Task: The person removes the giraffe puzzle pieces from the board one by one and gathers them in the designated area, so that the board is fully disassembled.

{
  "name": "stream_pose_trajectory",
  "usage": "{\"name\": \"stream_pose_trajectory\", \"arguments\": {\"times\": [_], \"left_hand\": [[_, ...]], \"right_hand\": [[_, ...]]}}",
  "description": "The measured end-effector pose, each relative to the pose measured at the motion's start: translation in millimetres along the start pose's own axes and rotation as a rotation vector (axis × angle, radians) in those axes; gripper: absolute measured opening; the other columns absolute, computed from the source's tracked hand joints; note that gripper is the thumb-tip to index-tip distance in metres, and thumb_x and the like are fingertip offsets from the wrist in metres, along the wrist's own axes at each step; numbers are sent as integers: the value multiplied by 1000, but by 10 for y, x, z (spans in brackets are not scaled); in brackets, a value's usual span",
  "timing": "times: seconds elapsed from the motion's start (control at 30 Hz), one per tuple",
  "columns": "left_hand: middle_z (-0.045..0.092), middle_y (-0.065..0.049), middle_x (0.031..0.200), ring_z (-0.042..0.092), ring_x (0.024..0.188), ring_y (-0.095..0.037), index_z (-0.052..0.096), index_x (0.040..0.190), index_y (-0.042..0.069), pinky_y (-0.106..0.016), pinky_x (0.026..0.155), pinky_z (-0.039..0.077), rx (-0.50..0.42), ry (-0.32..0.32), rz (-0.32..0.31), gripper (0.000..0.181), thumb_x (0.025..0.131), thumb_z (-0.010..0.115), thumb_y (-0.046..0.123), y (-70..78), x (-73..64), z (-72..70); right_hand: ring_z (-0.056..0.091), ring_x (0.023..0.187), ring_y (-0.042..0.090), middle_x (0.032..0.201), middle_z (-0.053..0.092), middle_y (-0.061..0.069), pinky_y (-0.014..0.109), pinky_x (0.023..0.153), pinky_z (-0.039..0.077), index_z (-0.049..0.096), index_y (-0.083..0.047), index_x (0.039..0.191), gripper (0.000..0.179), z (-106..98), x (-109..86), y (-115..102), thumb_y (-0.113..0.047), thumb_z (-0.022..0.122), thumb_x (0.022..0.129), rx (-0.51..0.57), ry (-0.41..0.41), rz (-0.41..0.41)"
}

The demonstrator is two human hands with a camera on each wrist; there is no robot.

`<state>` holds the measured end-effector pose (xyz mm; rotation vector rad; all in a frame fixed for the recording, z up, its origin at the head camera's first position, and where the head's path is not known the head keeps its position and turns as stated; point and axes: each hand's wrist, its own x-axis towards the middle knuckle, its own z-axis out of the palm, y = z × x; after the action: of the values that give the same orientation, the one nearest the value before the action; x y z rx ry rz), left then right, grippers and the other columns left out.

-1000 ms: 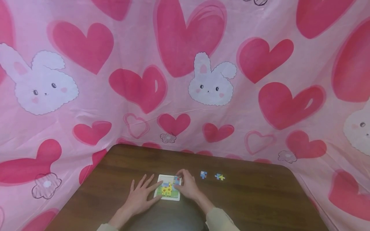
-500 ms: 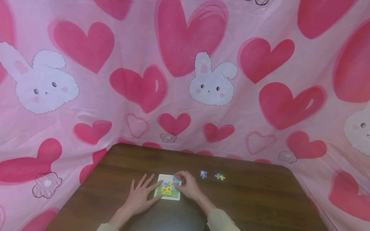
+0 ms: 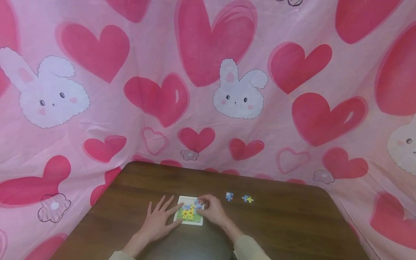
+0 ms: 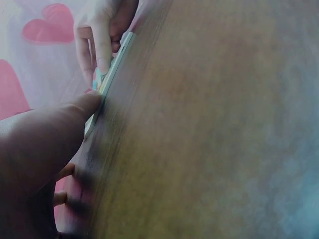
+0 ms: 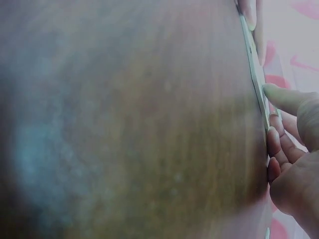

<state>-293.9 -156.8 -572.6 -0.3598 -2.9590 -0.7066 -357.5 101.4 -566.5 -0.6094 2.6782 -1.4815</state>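
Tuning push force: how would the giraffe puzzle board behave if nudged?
The puzzle board is probably stiff: its thin edge looks straight in the left wrist view. Likely light, being so thin. Flat on the table, it should slide rather than tip.

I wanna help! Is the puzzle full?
No, the puzzle isn't full: two pieces lie apart from it on the table.

Blue puzzle piece (image 3: 198, 203) turned slightly askew; right hand (image 3: 213, 210) eased slightly nearer person.

Pink cloth (image 3: 201, 110), printed with red hearts (image 3: 159, 99) and white rabbits (image 3: 238, 104), spans nine through twelve to three o'clock; a brown worktop (image 3: 286, 224) lies at six.
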Motion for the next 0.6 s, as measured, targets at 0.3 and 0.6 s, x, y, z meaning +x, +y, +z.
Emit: {"name": "stream_pose_trajectory", "arguments": {"times": [0.3, 0.6], "left_hand": [[49, -14, 173, 34, 163, -53, 63, 154, 41, -92, 123, 11, -1, 18, 19, 62, 97, 73, 65, 1, 7, 8], [50, -16, 171, 35, 162, -55, 64, 153, 40, -93, 121, 11, -20, 43, 40, 62, 96, 75, 63, -7, -4, -8]], "right_hand": [[57, 76, 8, 87, 70, 8, 21, 68, 49, 73, -1, 120, 36, -235, -69, 82, -7, 88, 88, 89, 42, 16], [60, 79, 12, 92, 72, 9, 21, 68, 52, 70, -3, 122, 35, -788, -202, 199, -7, 87, 93, 108, 68, 62]]}}
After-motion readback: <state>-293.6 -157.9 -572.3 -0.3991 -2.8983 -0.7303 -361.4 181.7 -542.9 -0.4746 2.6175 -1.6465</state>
